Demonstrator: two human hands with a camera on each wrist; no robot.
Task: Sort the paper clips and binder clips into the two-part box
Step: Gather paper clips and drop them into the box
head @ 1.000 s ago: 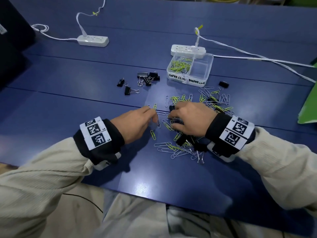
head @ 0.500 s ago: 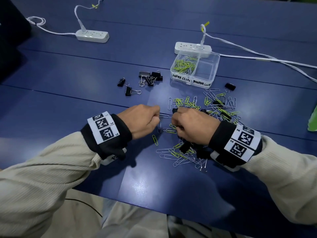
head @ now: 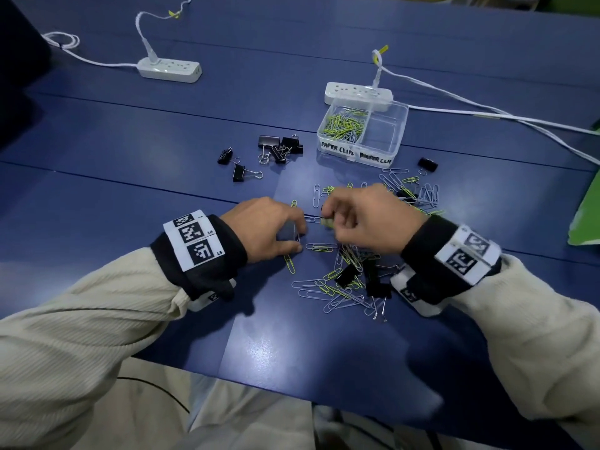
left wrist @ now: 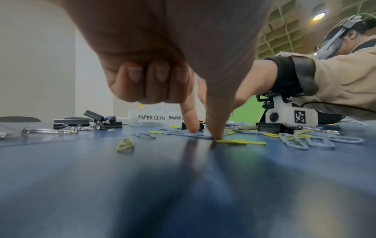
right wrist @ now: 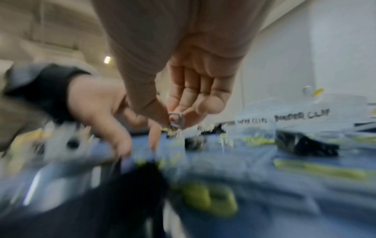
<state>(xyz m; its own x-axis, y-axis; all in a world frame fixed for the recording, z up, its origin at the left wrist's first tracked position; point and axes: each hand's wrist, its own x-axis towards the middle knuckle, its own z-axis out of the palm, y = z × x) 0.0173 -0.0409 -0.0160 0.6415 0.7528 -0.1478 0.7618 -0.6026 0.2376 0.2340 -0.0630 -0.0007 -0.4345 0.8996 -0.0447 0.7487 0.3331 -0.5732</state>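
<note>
A clear two-part box (head: 402,125) stands at the back right; its left part holds green and silver paper clips (head: 344,125) and its right part shows none. Loose paper clips (head: 334,293) and a few black binder clips (head: 347,276) lie in a pile under my hands. My left hand (head: 298,237) has thumb and index tips down on a silver paper clip (left wrist: 193,136) flat on the table, other fingers curled. My right hand (head: 328,220), a little above the pile, pinches a small bunch of clips (right wrist: 176,124). More binder clips (head: 279,147) lie left of the box.
Two white power strips (head: 168,70) (head: 357,92) with cables lie at the back, one touching the box. A single binder clip (head: 427,164) sits right of the box. A green sheet (head: 587,219) is at the right edge. The table's front edge (head: 259,381) is close to my body.
My right hand has risen slightly off the pile with clips pinched in it. My left hand has curled tighter, thumb and index closing on a silver clip.
</note>
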